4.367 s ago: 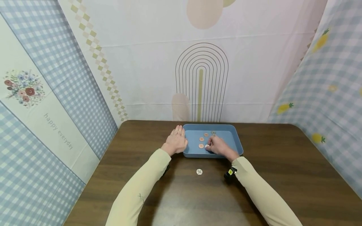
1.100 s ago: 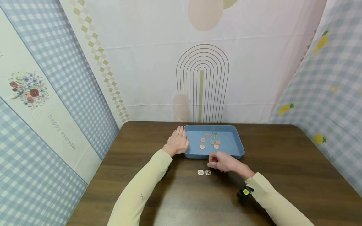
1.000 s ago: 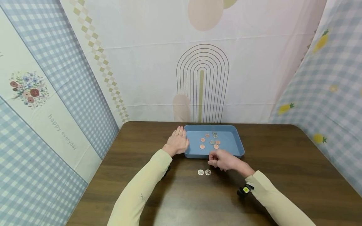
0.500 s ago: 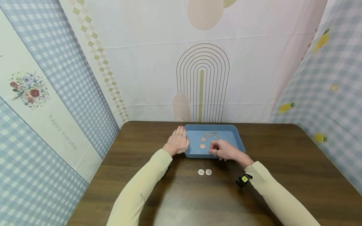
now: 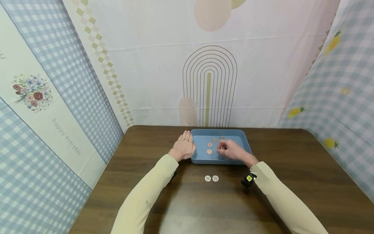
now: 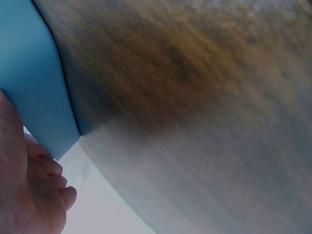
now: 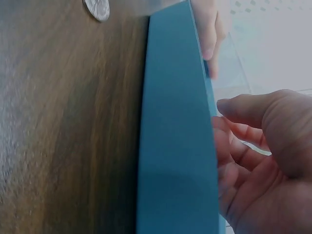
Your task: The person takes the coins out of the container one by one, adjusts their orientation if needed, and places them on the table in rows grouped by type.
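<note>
A shallow blue tray (image 5: 201, 161) stands on the brown table. My left hand (image 5: 183, 146) lies against its left side with the fingers straight; the left wrist view shows the hand (image 6: 24, 195) beside the tray's wall (image 6: 39, 87). Over the tray's middle is my right hand (image 5: 232, 150), thumb and fingers curled toward each other low among the coins. Whether a coin is between the fingertips is unclear, since the near wall (image 7: 178, 122) hides some of the right hand (image 7: 278, 156). Left of it lie copper coins (image 5: 209, 151), and a silver coin (image 5: 222, 137) is behind.
Two large silver coins (image 5: 215, 178) lie side by side on the table in front of the tray. One silver coin (image 7: 99, 8) shows in the right wrist view. A patterned cloth (image 5: 157, 81) hangs behind the table (image 5: 193, 208).
A second silver coin was set beside the first on the table. My right hand then moved from the tray's near edge forward over its coins, hiding some. The left hand stayed in place.
</note>
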The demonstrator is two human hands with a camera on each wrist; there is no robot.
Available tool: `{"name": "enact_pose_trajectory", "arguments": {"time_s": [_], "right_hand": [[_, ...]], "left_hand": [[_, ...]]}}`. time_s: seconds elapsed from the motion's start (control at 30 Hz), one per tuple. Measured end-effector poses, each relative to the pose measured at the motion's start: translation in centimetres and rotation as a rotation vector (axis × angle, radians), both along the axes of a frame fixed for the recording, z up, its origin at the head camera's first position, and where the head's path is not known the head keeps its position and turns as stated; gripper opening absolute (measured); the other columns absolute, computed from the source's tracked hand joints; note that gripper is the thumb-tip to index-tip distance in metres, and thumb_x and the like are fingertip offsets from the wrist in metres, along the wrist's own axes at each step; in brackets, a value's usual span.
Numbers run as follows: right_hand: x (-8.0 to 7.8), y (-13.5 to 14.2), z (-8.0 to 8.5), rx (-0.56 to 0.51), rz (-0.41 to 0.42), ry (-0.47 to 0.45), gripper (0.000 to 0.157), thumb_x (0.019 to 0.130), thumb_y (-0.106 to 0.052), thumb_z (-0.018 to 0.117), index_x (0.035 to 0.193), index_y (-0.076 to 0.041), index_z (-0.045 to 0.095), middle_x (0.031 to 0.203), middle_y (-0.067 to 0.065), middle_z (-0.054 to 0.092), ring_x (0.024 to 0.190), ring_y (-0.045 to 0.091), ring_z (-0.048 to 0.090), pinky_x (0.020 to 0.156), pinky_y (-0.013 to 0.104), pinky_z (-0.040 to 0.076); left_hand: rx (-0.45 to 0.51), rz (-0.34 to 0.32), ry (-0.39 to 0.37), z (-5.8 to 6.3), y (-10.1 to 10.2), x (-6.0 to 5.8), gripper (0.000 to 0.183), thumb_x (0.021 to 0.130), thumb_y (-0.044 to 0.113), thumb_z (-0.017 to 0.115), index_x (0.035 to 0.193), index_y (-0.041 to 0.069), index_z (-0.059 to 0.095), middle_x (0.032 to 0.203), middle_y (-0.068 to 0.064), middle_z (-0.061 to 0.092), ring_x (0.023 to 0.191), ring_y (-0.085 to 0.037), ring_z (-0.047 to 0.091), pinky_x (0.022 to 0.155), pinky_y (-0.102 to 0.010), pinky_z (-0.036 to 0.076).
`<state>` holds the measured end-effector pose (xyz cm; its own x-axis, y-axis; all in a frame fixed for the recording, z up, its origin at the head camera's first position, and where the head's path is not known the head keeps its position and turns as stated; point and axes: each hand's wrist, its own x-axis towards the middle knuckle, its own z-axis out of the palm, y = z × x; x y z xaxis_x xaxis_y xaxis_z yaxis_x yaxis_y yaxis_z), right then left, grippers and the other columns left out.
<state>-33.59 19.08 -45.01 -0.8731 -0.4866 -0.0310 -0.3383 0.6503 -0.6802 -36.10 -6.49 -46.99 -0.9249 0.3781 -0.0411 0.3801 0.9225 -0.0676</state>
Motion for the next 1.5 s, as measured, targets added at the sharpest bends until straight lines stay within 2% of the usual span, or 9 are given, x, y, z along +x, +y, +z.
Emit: {"name": "enact_pose_trajectory", "arguments": {"time_s": [0.17,0.43,0.63,0.87,1.5], "right_hand": [[-1.1,0.3,-0.5,0.013,-0.037,-0.011,0.007,0.094,-0.013,0.063,0.095,-0.006,0.061,0.072,0.006,0.061,0.052,0.018,0.057,0.051,0.03,0.047],[-2.8,0.7,-1.7,0.063,-0.124,0.016,0.013,0.095,-0.016,0.063,0.102,-0.005,0.061,0.071,0.004,0.061,0.05,0.014,0.054,0.049,0.028,0.044],[-4.0,1.1,-2.7,0.075,-0.149,0.038,0.013,0.094,-0.018,0.064,0.099,-0.006,0.061,0.068,0.002,0.062,0.048,0.013,0.054,0.046,0.028,0.043],[-5.3,1.1,-3.5,0.115,-0.192,0.023,0.014,0.093,-0.021,0.064,0.1,-0.008,0.062,0.067,0.002,0.064,0.05,0.012,0.055,0.047,0.027,0.045],[-6.3,1.0,-3.2,0.142,-0.223,0.061,0.015,0.092,-0.02,0.067,0.097,-0.006,0.065,0.07,0.003,0.062,0.054,0.013,0.055,0.055,0.027,0.043]], "left_hand": [[-0.012,-0.002,0.007,0.0,0.2,-0.3,0.062,0.105,0.034,0.023,0.154,-0.004,0.022,0.164,-0.019,0.015,0.153,-0.032,0.014,0.125,-0.04,0.017],[-0.013,0.025,-0.016,0.0,0.4,-0.6,0.062,0.105,0.034,0.022,0.154,-0.003,0.021,0.164,-0.019,0.015,0.154,-0.03,0.012,0.126,-0.038,0.014],[-0.015,0.031,-0.012,0.0,0.6,-0.9,0.062,0.104,0.034,0.022,0.154,-0.003,0.022,0.164,-0.018,0.016,0.153,-0.03,0.013,0.126,-0.039,0.015],[-0.018,0.029,-0.01,0.1,0.9,-1.2,0.062,0.105,0.034,0.022,0.154,-0.004,0.021,0.164,-0.019,0.015,0.154,-0.031,0.012,0.125,-0.039,0.016],[-0.005,0.042,0.007,0.2,1.3,-1.8,0.062,0.104,0.033,0.024,0.153,-0.005,0.023,0.163,-0.02,0.018,0.153,-0.033,0.017,0.125,-0.039,0.017]]}}
